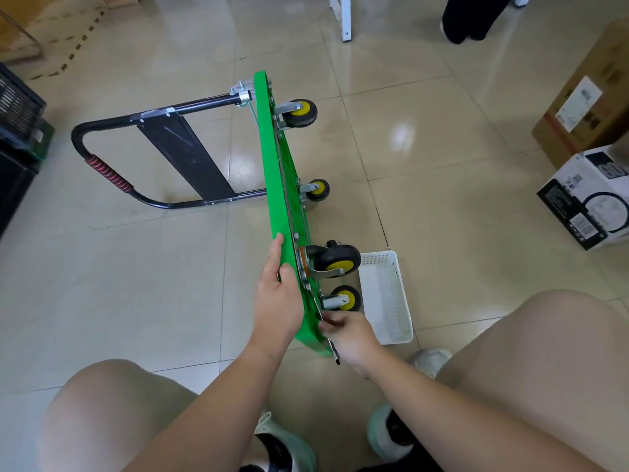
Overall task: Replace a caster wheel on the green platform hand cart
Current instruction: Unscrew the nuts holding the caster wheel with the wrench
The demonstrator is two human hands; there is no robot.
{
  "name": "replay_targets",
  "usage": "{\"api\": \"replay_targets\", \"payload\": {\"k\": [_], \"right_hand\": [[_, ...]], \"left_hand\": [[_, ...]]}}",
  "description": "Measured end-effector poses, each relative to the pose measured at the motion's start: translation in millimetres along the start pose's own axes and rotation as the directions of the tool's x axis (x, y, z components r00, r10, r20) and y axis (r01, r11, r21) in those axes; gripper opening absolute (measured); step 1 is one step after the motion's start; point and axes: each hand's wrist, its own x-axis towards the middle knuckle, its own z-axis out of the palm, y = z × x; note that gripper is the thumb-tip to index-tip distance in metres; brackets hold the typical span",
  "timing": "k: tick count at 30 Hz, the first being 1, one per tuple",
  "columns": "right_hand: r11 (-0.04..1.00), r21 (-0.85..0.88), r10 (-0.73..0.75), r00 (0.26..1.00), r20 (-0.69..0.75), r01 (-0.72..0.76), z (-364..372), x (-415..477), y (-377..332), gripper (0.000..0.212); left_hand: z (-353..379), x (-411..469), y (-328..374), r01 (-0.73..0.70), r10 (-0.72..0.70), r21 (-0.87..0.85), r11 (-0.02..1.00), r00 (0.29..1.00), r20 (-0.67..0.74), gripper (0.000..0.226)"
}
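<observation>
The green cart [272,185] is standing on edge on the floor [136,284], likely stiff, fairly light but tippy, so the left hand [277,298] is clasping its upper rim while the right hand [352,337], fingers curled, is pinching a slim metal tool [335,352] below the near caster wheel [344,298].
</observation>
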Motion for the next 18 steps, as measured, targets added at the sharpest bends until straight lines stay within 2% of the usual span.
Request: {"api": "replay_targets", "payload": {"k": [3, 6, 8, 10, 11, 13, 18], "right_hand": [[0.996, -0.082, -0.037, 0.999, -0.020, 0.035, 0.1, 20.6, 1.1, 0.027], [0.965, -0.241, -0.102, 0.994, 0.035, 0.107, -5.6, 35.8, 3.1, 0.025], [0.949, -0.280, -0.153, 0.988, -0.005, 0.146, -7.1, 43.3, 6.6, 0.033], [0.926, -0.340, -0.162, 0.986, 0.025, 0.161, -13.2, 34.0, 7.2, 0.028], [0.928, -0.341, -0.141, 0.989, 0.049, 0.149, -15.4, 25.4, 7.8, 0.024], [0.949, -0.303, -0.080, 0.997, 0.020, 0.082, -20.7, 6.6, 5.0, 0.030], [0.973, -0.225, -0.050, 0.998, 0.034, 0.056, -17.5, -21.5, 1.4, 0.024]], "left_hand": [[0.3, 0.9, -1.3, 0.011, -0.011, 0.017, 1.000, 1.000, -0.006, 0.055], [0.2, 2.3, -2.8, 0.006, -0.005, 0.025, 1.000, 1.000, -0.018, 0.055], [1.6, 2.6, -4.7, 0.006, -0.006, 0.029, 1.000, 1.000, -0.014, 0.055], [0.7, 1.1, -5.8, 0.006, -0.006, 0.017, 1.000, 1.000, -0.004, 0.055], [0.1, 1.3, -5.9, 0.010, -0.010, 0.010, 1.000, 1.000, 0.000, 0.055], [-0.2, 1.5, -3.8, 0.020, -0.020, -0.008, 1.000, 1.000, 0.004, 0.054], [-0.9, -1.4, 1.3, 0.023, -0.023, -0.012, 1.000, 1.000, 0.004, 0.054]]}}
